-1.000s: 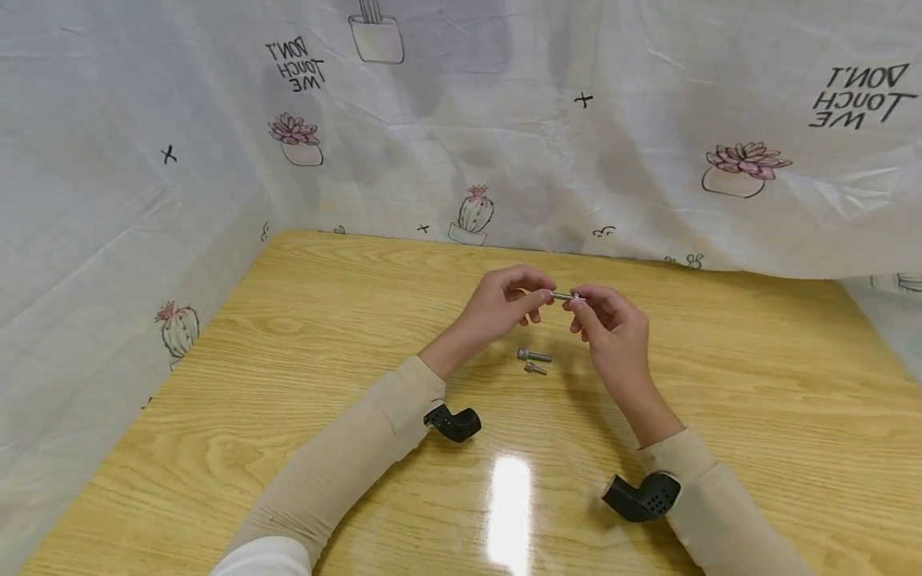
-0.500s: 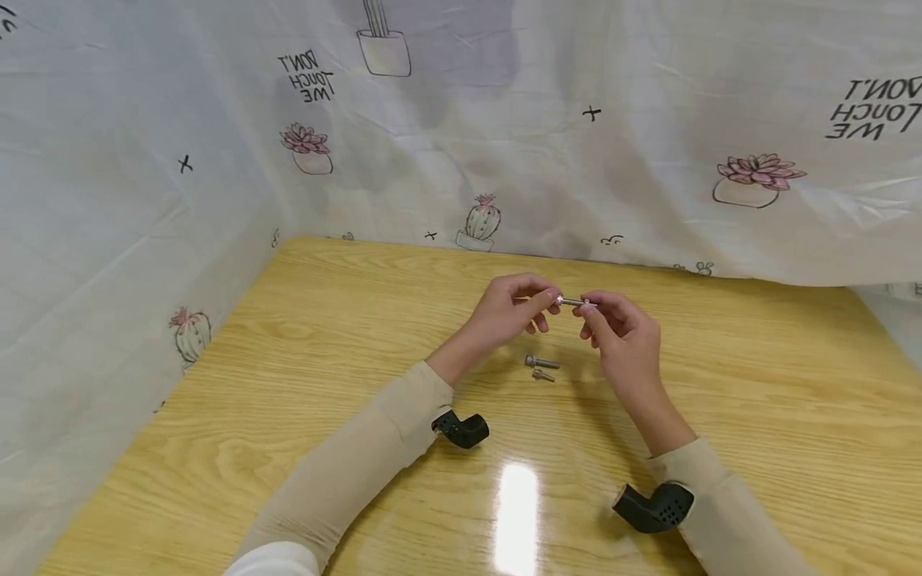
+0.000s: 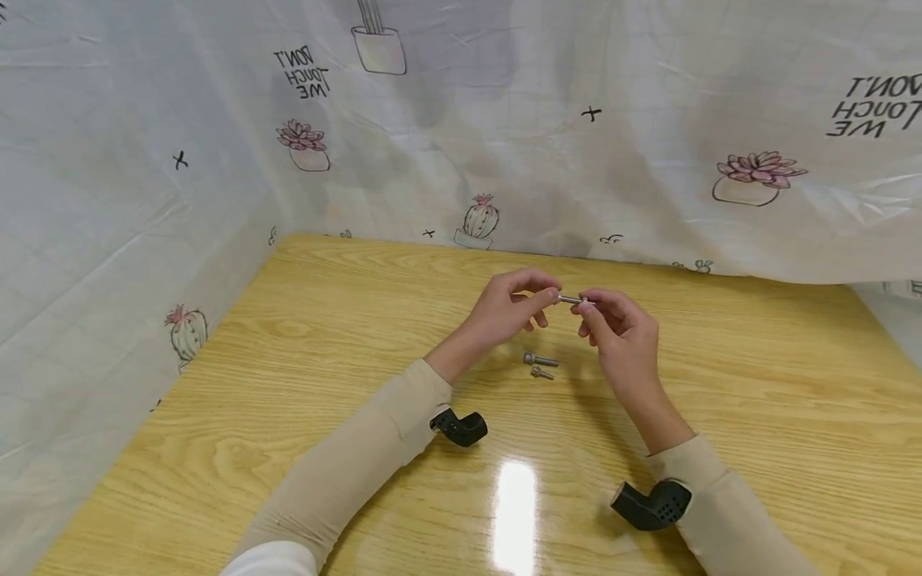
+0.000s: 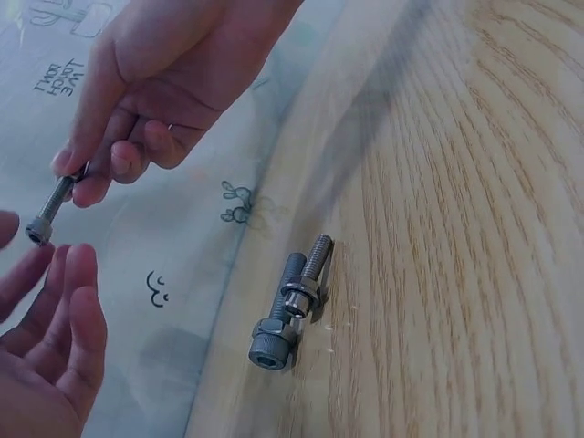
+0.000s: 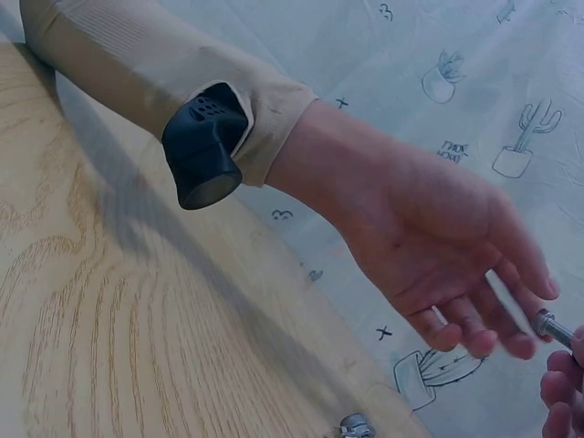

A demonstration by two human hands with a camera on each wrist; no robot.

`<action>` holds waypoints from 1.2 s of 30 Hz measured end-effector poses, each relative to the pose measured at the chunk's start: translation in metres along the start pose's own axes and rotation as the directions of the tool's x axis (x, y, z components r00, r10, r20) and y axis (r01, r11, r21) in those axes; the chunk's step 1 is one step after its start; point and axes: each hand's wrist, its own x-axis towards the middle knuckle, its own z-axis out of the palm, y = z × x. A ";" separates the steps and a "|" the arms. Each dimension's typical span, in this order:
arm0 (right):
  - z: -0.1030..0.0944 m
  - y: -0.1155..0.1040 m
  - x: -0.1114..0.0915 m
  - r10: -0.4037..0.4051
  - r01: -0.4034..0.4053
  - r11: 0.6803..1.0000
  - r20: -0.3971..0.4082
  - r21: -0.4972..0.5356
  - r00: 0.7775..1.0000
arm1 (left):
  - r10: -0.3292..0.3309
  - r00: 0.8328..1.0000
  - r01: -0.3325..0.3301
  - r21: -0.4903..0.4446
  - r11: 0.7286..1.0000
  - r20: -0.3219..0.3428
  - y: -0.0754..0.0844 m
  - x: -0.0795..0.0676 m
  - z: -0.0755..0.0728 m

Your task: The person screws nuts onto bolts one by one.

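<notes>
A slim silver socket-head bolt (image 3: 571, 300) is held above the table, level between both hands. My left hand (image 3: 504, 308) has thumb and index finger at its head; in the left wrist view the head (image 4: 38, 230) sits right at these fingertips. With thumb and index finger, my right hand (image 3: 625, 332) pinches the threaded end, where a small bright piece shows, partly hidden. On the wood below lie two more bolts side by side, a thicker grey bolt (image 4: 270, 345) and a shorter silver bolt (image 4: 317, 260), each with a nut on its shank.
The wooden table (image 3: 346, 320) is bordered at the back and left by a pale curtain (image 3: 403, 152) printed with cacti. A black camera mount (image 3: 461, 428) sticks out from the left sleeve, and another mount (image 3: 651, 506) from the right.
Both hands stay on the bolt. The left fingertips shift slightly at its head: covered one second ago, it came into sight half a second ago. The whole head view has shifted a little.
</notes>
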 end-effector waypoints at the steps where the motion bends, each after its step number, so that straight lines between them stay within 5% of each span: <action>1: 0.001 0.000 0.000 0.003 -0.003 1.000 0.002 -0.002 1.000 | -0.011 1.000 0.011 0.000 1.000 -0.007 0.000 0.000 0.000; 11: 0.005 0.000 -0.002 0.007 -0.006 1.000 0.010 -0.030 1.000 | 0.047 0.999 -0.047 -0.003 0.999 -0.010 0.000 -0.004 -0.004; 18: 0.004 -0.001 -0.006 0.009 -0.008 0.999 0.009 -0.047 1.000 | -0.001 1.000 0.001 0.007 1.000 0.016 -0.001 -0.004 -0.002; 25: 0.005 -0.004 -0.007 -0.001 0.002 0.999 0.006 -0.044 1.000 | 0.055 0.998 -0.055 -0.004 0.999 0.017 -0.001 -0.005 -0.002; 36: 0.009 -0.003 -0.013 0.005 -0.005 0.999 -0.008 -0.047 1.000 | 0.010 0.999 -0.010 0.007 1.000 0.034 -0.003 -0.007 -0.005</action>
